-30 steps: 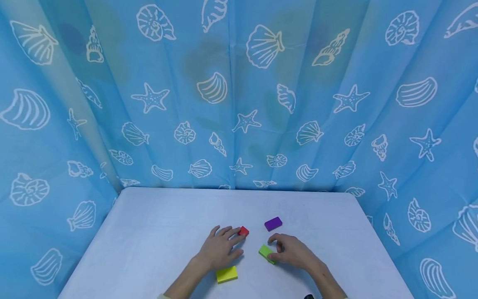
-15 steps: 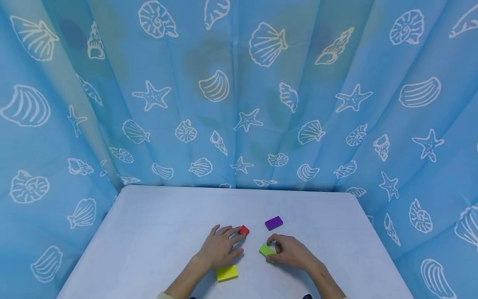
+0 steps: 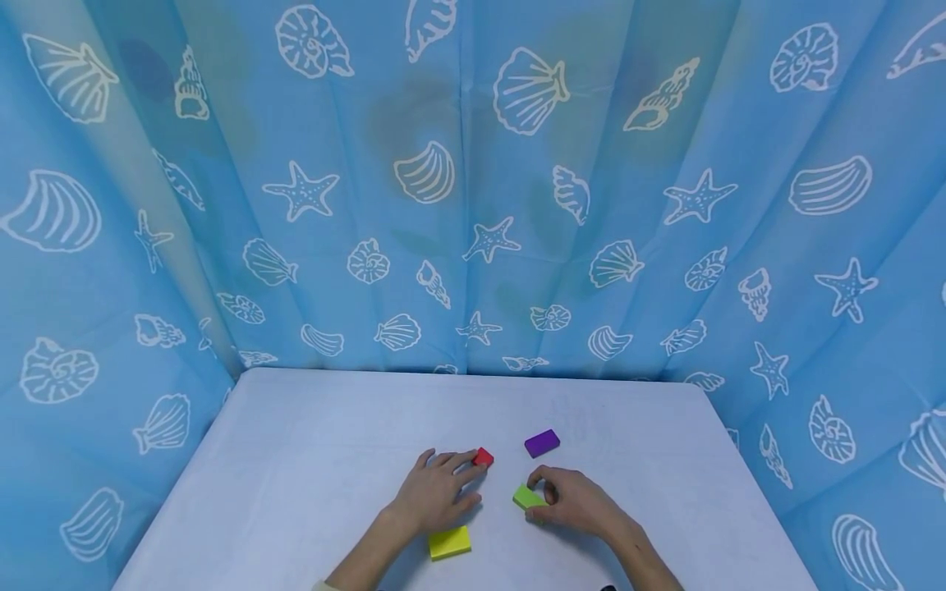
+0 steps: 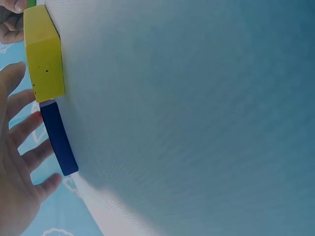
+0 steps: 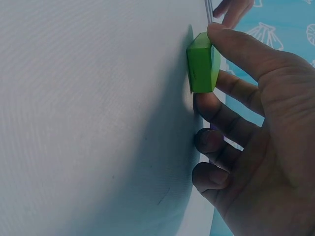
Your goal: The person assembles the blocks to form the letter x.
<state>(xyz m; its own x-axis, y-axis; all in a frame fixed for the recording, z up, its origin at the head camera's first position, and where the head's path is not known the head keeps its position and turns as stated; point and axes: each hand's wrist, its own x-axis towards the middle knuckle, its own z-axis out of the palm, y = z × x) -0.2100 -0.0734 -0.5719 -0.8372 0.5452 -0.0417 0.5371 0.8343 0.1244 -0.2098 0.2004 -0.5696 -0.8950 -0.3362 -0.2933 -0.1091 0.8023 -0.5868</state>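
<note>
My right hand holds a light green rectangular block low over the table, thumb at one end and curled fingers at the other; the right wrist view shows the thumb over the green block. To its left, my left hand lies with spread, fairly straight fingers, a fingertip at a small red block. Near that wrist sits a yellow block. A dark blue block appears by the left fingers in the left wrist view; the hand hides it in the head view.
A purple block lies beyond the right hand. All the blocks are on a white-covered table. Blue curtains with shell and starfish prints hang behind the table and along both sides.
The right thumb and fingers have shifted slightly about the green block, covering more of its near end. The left hand and the other blocks stay put.
</note>
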